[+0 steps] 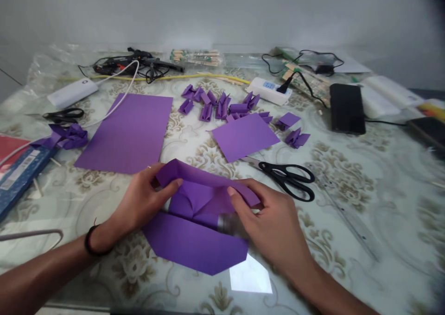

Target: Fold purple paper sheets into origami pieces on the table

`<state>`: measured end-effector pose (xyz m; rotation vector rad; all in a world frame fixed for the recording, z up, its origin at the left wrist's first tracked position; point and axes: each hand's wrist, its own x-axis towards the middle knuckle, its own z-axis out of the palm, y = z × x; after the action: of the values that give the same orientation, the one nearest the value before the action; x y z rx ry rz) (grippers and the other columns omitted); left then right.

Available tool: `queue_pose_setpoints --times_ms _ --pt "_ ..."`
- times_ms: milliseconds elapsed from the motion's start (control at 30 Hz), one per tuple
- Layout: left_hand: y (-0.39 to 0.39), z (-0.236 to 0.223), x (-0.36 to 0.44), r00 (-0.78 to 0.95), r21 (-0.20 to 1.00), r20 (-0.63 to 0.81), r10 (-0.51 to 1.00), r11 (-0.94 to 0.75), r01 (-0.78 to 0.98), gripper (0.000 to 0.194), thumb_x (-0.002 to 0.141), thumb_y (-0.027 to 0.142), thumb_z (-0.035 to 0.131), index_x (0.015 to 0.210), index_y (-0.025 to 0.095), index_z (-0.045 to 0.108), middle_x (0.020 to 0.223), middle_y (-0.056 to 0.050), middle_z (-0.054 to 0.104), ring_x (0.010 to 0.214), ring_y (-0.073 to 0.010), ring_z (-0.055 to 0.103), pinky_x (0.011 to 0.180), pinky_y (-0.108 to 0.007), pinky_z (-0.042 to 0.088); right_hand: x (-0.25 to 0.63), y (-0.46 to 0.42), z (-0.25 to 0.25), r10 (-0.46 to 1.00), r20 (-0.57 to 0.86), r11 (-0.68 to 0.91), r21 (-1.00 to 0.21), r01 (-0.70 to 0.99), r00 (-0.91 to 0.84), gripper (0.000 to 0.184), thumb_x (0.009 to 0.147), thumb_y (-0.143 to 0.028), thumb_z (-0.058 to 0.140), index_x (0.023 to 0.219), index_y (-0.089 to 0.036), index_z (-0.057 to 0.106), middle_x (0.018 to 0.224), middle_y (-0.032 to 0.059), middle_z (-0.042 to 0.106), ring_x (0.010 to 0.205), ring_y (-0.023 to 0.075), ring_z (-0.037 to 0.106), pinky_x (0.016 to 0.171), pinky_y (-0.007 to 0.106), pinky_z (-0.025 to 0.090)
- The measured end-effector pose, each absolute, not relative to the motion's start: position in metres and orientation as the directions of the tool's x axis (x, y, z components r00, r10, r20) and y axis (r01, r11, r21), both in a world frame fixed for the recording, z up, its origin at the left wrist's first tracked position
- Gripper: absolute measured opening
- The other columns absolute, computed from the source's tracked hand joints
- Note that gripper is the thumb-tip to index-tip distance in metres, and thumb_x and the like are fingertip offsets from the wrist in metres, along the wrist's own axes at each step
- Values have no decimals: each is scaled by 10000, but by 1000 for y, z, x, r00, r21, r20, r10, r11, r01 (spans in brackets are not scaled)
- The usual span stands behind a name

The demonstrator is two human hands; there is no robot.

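A partly folded sheet of purple paper (198,241) is held between both hands above the table, its near flap angled at the corners and its far flap raised. My left hand (142,197) pinches the far flap at its left end, thumb inside. At the flap's right end my right hand (267,213) grips with thumb on the near side and fingers behind. Just beyond the right hand lie black-handled scissors (287,178), their blades partly under a smaller purple sheet (245,136). A larger flat purple sheet (130,129) rests beyond my left hand.
Several small folded purple pieces (222,105) cluster at the back middle. A white power strip (269,90), a black phone (346,109) and a clear ruler (347,217) lie to the right. On the left are a power bank (73,92), other scissors (64,116) and crumpled purple paper (71,136).
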<state>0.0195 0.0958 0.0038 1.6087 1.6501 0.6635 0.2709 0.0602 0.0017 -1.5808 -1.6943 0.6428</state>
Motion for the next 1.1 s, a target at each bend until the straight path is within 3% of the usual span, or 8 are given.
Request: queue_pose_setpoints --times_ms 133,233,433,633,733,933,1100 --pt "102 17 23 75 773 -168 983 84 628 374 833 532 688 663 215 585 604 41 575 579 -152 507 524 -254 365 263 56 4 918 392 282 -747 602 56 126 986 -184 637 914 -205 739 765 -20 736 644 122 675 618 220 550" --pt "103 20 23 77 783 -156 985 75 617 310 828 486 636 684 211 629 642 27 623 626 -174 558 570 -267 413 261 56 5 864 501 385 -715 584 43 114 992 -146 624 987 -185 731 825 4 724 723 123 704 672 222 582" --pt "105 12 25 -20 814 -75 997 72 576 349 839 522 725 742 188 701 664 13 660 644 -179 598 562 -260 431 258 51 1 832 553 450 -714 536 38 139 967 -105 635 1049 -190 708 867 4 683 740 128 697 665 241 612" --pt "108 9 30 -115 843 -8 993 68 533 246 790 404 742 847 170 789 808 -26 785 774 -238 721 616 -271 524 255 42 -1 767 639 556 -621 552 -55 206 957 -104 657 1130 -210 689 964 32 716 767 163 743 634 283 625" --pt "108 9 29 -126 838 3 992 67 542 231 774 375 726 836 167 807 790 -29 793 769 -246 727 616 -277 529 256 46 -2 796 604 525 -665 530 -31 173 958 -128 641 1104 -205 692 939 33 705 765 166 723 655 290 624" --pt "114 2 18 -26 816 42 999 -20 577 225 781 299 680 889 187 842 785 -15 799 753 -233 719 673 -295 536 268 72 -15 938 346 291 -787 544 0 160 975 -206 642 1099 -190 742 841 27 766 692 197 728 631 312 606" --pt "120 0 3 154 809 101 983 -171 562 251 885 367 738 1054 216 847 1037 -55 843 974 -273 772 914 -370 601 277 81 -26 947 313 295 -772 562 -67 224 954 -181 677 1152 -200 780 1024 63 837 866 240 797 782 360 646"
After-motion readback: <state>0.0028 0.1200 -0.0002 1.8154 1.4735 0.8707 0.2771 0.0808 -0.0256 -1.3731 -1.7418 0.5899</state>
